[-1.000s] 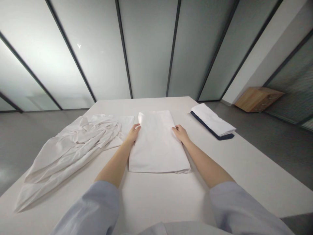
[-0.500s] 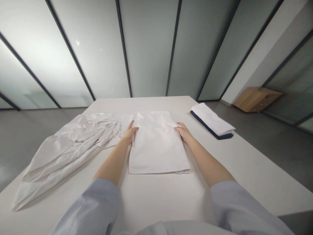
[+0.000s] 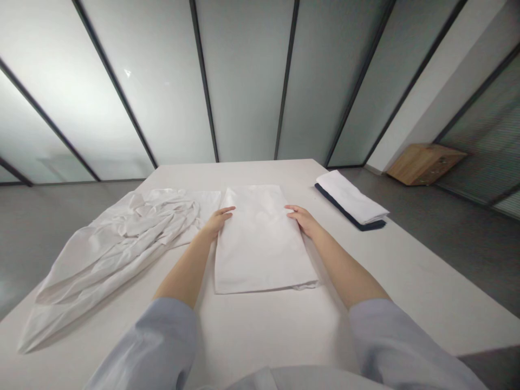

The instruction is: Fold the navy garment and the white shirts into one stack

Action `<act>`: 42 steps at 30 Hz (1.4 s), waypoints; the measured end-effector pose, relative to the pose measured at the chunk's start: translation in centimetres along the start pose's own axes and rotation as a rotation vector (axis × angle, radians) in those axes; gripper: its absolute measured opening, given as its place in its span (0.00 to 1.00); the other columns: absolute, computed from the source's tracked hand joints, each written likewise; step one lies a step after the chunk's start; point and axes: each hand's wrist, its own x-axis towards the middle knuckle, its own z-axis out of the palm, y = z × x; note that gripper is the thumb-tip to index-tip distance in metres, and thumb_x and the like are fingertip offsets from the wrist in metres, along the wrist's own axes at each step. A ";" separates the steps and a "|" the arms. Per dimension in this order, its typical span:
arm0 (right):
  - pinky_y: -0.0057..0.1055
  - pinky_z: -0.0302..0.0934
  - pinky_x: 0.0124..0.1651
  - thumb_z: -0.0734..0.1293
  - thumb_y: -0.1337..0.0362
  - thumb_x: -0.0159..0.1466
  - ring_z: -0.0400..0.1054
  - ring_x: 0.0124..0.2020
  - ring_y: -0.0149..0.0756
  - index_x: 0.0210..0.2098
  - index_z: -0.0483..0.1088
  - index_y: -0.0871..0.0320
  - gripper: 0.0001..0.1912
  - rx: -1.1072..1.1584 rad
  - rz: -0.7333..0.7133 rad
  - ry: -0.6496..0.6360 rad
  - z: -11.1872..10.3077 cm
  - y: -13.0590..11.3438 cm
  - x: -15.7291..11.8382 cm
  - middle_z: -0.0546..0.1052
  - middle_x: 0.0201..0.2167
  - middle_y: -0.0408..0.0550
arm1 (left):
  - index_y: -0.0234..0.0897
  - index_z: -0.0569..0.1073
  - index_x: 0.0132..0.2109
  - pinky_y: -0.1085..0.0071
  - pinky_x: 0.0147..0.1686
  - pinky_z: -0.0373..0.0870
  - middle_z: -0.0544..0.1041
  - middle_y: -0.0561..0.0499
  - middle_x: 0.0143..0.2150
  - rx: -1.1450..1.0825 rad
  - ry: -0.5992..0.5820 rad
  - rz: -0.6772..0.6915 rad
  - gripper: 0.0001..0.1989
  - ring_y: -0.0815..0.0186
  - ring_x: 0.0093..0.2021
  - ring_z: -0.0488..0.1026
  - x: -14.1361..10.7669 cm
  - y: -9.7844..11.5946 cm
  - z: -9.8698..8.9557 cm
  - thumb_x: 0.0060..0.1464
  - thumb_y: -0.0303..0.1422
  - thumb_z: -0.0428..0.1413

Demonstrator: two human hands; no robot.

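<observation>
A white cloth (image 3: 262, 244), folded into a flat rectangle, lies in front of me on the white table. My left hand (image 3: 220, 221) rests on its left edge, fingers stretched out and apart over the cloth. On the opposite edge lies my right hand (image 3: 299, 218), its fingers also apart and touching the cloth's top. Neither hand is closed on the fabric. The near right corner of the folded cloth shows a slightly uneven layer sticking out.
Crumpled white fabric (image 3: 122, 249) covers the left side of the white table (image 3: 260, 336). Toward the right edge, a folded white cloth (image 3: 351, 196) sits on a dark blue one (image 3: 339, 207). A wooden cabinet (image 3: 422, 162) stands on the floor beyond.
The fingers of both hands have moved inward from the edges onto the top of the folded cloth. Its near edge has shifted slightly toward me.
</observation>
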 end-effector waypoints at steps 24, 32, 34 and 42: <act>0.34 0.62 0.42 0.65 0.63 0.55 0.65 0.46 0.42 0.35 0.72 0.56 0.08 -0.531 -0.697 0.148 -3.7 -7.5 -2.6 0.73 0.42 0.48 | 0.38 0.79 0.42 0.53 0.60 0.54 0.72 0.43 0.54 1.238 0.143 0.685 0.22 0.48 0.61 0.60 -4.7 11.5 -1.4 0.47 0.49 0.57; 0.29 0.58 0.34 0.65 0.63 0.49 0.63 0.29 0.34 0.26 0.68 0.57 0.05 -0.267 -0.542 0.105 -3.5 -13.2 -0.1 0.69 0.23 0.40 | 0.37 0.77 0.41 0.70 0.40 0.69 0.78 0.50 0.39 1.245 -0.138 0.436 0.25 0.59 0.41 0.73 -3.5 18.3 -1.4 0.47 0.53 0.55; 0.29 0.57 0.33 0.65 0.64 0.48 0.62 0.28 0.33 0.26 0.68 0.58 0.05 -0.302 -0.496 0.126 -3.3 -14.2 1.6 0.69 0.22 0.40 | 0.37 0.77 0.42 0.70 0.41 0.68 0.78 0.49 0.41 1.295 -0.088 0.414 0.23 0.59 0.42 0.73 -2.1 19.2 -1.2 0.46 0.50 0.56; 0.38 0.62 0.44 0.62 0.64 0.56 0.68 0.40 0.43 0.38 0.69 0.56 0.11 -0.611 -0.876 0.431 -3.4 -14.3 3.5 0.76 0.37 0.50 | 0.37 0.71 0.49 0.60 0.49 0.64 0.75 0.43 0.47 1.443 0.419 0.724 0.17 0.54 0.50 0.69 -0.6 18.6 1.3 0.51 0.33 0.52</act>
